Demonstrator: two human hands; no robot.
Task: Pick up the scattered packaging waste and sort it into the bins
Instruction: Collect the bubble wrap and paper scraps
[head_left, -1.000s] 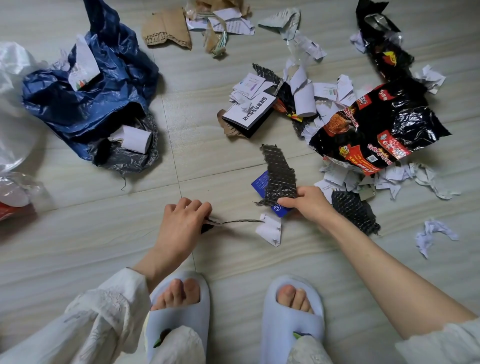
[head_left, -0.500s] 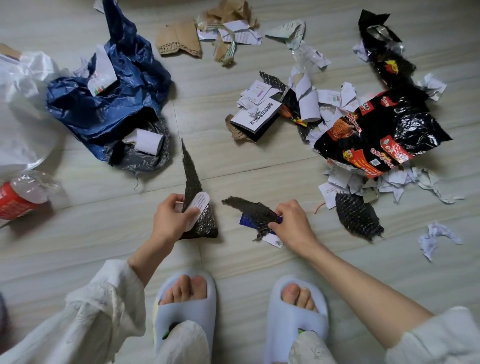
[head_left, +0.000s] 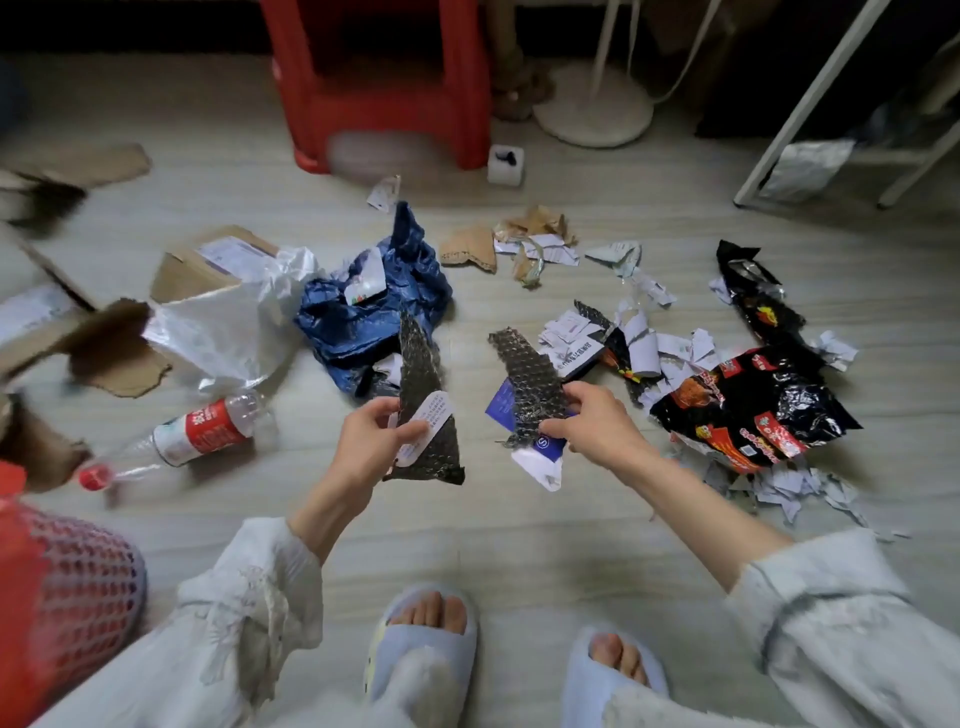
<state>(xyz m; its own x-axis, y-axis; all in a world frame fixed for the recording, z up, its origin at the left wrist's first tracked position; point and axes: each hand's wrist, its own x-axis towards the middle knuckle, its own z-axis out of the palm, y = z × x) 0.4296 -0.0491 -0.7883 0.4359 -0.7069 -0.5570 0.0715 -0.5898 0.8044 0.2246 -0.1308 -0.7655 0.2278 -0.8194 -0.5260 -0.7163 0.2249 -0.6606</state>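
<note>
Head view: left hand (head_left: 375, 434) pinches black bubble wrap (head_left: 423, 415); right hand (head_left: 592, 423) grips second strip (head_left: 530, 384); red basket (head_left: 62, 587) cropped.

bottle (head_left: 200, 435) left of left hand (head_left: 371, 441) | snack wrapper (head_left: 748, 410) right of right hand (head_left: 592, 423) | stool (head_left: 382, 83) behind | mesh bin (head_left: 67, 587) near left

Both hands lifted off floor since half a second ago. My left hand (head_left: 376, 434) raises labelled bubble-wrap piece (head_left: 423, 410); right hand (head_left: 592, 423) raises second strip (head_left: 527, 384) with blue card (head_left: 501, 405).
</note>
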